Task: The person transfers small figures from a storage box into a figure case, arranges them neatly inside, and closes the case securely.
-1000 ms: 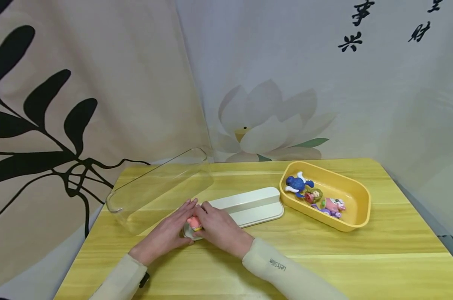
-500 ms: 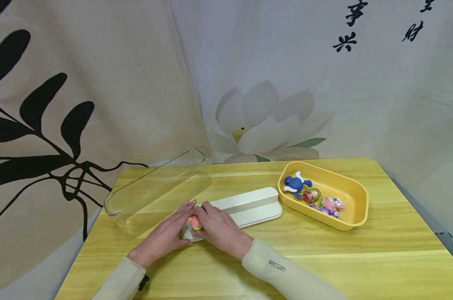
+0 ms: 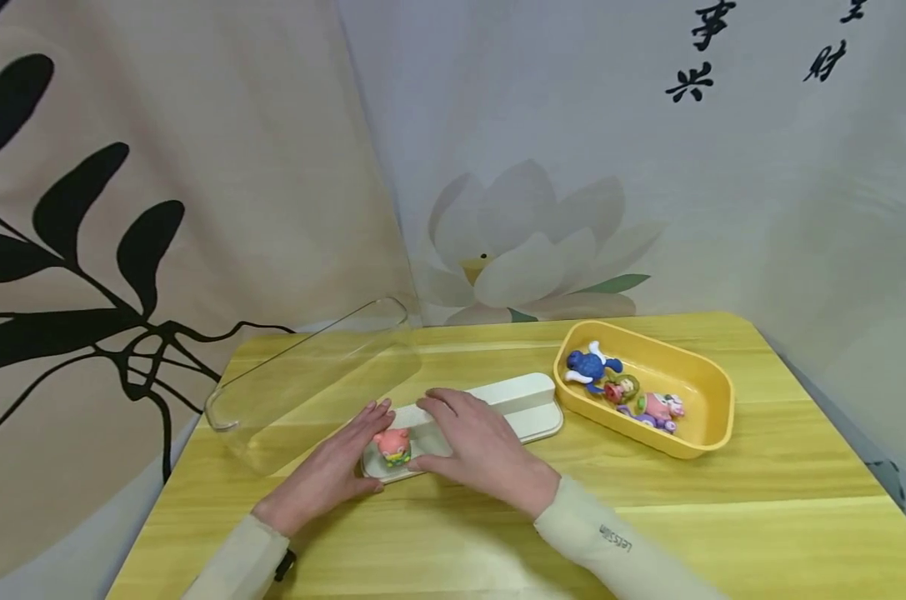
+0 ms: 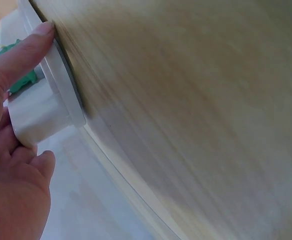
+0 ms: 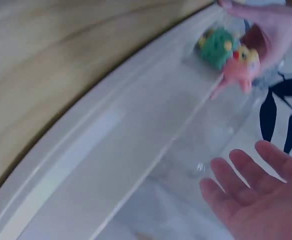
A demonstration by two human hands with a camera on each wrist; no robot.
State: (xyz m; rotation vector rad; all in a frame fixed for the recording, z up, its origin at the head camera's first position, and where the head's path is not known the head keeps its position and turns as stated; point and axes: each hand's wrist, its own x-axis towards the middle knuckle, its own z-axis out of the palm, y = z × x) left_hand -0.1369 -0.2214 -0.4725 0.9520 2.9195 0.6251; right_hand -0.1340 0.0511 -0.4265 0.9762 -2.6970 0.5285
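Note:
A small pink-headed figurine (image 3: 393,447) with a green and yellow body stands on the left end of the long white stepped base (image 3: 531,417). My left hand (image 3: 328,475) grips that end. In the left wrist view its thumb lies along the front edge of the base (image 4: 43,110), and the other fingers curl behind. Just right of the figurine, my right hand (image 3: 490,454) hovers over the middle of the base, fingers spread and relaxed, holding nothing. The right wrist view shows the figurine (image 5: 221,49) standing free of the right hand (image 5: 263,195).
Behind the left hand lies a clear plastic cover (image 3: 317,387). To the right, a yellow tray (image 3: 711,375) holds several figurines, including a blue one (image 3: 590,367) and a pink one (image 3: 658,406). All rest on a wooden table (image 3: 723,517) before a printed curtain (image 3: 535,100).
My right hand has let go of the figurine and moved right, its fingers opening. The figurine stays on the base, now in plain sight. My left hand holds its place.

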